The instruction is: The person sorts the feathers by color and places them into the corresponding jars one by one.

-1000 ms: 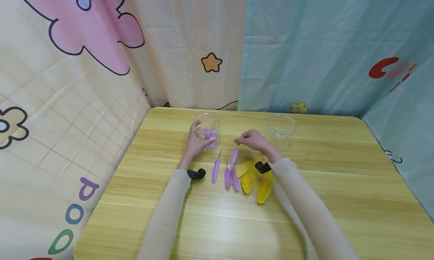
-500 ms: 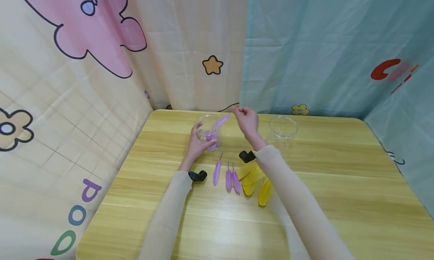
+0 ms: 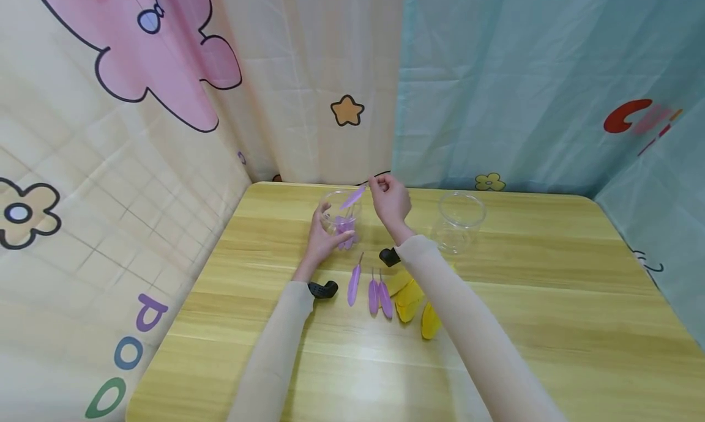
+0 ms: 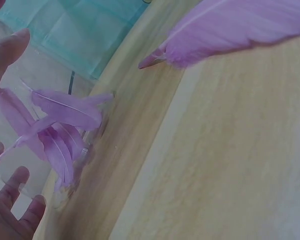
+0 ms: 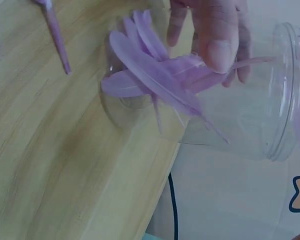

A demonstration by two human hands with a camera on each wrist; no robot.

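Observation:
My left hand (image 3: 321, 238) holds a clear plastic jar (image 5: 230, 125) at the table's back left, thumb on one side and fingers on the other. Several purple feathers (image 5: 150, 75) lie jumbled inside it near the bottom. Just over the jar's mouth, my right hand (image 3: 392, 203) pinches another purple feather (image 3: 354, 197) by its quill end, and the vane slants down toward the opening. In the right wrist view only a little of that hand shows at the lower right edge. Three loose purple feathers (image 3: 354, 285) lie on the table in front of the jar.
Yellow feathers (image 3: 408, 301) are piled beneath the right forearm. A second clear jar (image 3: 461, 223) stands at the back right of the wooden table (image 3: 551, 287). Curtains (image 3: 297, 73) hang behind the table and along its sides. Black wrist cameras (image 3: 323, 289) sit on both wrists.
My right hand has lifted a purple feather from beside the yellow ones and carried it up and left to the jar's mouth. My left hand stays on the jar.

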